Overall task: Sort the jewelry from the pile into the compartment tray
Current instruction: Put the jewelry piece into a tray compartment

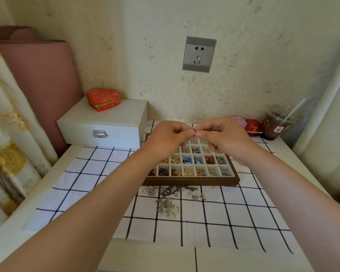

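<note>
A wooden compartment tray (190, 181) with white cells lies on the checked cloth; many cells hold rings, earrings and beads. Just in front of it lies the pile of silver jewelry (170, 195), spread toward me. My left hand (168, 137) and my right hand (223, 136) are raised above the tray's far half, fingertips pinched together and meeting at the middle. Something very small seems held between them, too small to make out. Both hands hide the tray's back rows.
A white latched jewelry box (104, 124) with a red heart-shaped box (103, 99) on top stands at the back left. A lidded drink cup with straw (277, 124) and red and pink packets (252, 125) sit at the back right. The wall has a socket (199, 54).
</note>
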`<control>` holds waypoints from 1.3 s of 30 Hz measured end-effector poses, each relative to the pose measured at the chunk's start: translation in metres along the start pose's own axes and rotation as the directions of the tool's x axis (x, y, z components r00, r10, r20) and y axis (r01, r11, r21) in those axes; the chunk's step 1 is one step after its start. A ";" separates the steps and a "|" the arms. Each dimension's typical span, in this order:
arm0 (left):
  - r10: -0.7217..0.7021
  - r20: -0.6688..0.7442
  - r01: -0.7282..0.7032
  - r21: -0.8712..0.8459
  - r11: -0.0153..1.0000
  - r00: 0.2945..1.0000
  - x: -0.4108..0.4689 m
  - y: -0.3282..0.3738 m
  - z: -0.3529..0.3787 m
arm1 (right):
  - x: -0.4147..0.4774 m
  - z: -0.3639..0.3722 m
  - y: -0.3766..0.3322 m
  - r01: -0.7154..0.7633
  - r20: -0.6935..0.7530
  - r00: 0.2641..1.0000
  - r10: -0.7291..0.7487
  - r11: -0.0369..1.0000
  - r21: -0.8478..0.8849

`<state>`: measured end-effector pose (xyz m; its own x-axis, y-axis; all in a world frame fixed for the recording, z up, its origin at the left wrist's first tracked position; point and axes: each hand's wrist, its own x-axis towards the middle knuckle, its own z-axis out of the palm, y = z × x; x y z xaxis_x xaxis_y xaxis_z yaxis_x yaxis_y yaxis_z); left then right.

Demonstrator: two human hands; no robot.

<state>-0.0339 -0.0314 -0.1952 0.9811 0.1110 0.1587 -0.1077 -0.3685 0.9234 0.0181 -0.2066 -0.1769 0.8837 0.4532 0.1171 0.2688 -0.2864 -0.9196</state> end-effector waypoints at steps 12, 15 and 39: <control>0.050 0.203 -0.182 0.710 0.680 0.978 0.007 -0.039 0.010 | 0.029 -0.018 0.060 -0.071 -0.128 0.992 0.004 0.850 -0.522; -0.009 0.264 -0.196 0.739 0.644 0.964 0.006 -0.050 0.010 | 0.031 -0.014 0.074 -0.076 -0.035 0.997 0.070 0.738 -0.670; 0.130 0.201 -0.228 0.617 0.754 0.971 -0.011 -0.044 -0.020 | 0.009 0.000 0.031 0.040 0.019 0.999 -0.037 0.719 -0.693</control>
<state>-0.0427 0.0018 -0.2310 0.9709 -0.1254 0.2038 -0.2059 -0.8721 0.4440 0.0345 -0.2108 -0.2044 0.8659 0.4790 0.1442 0.4940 -0.7735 -0.3971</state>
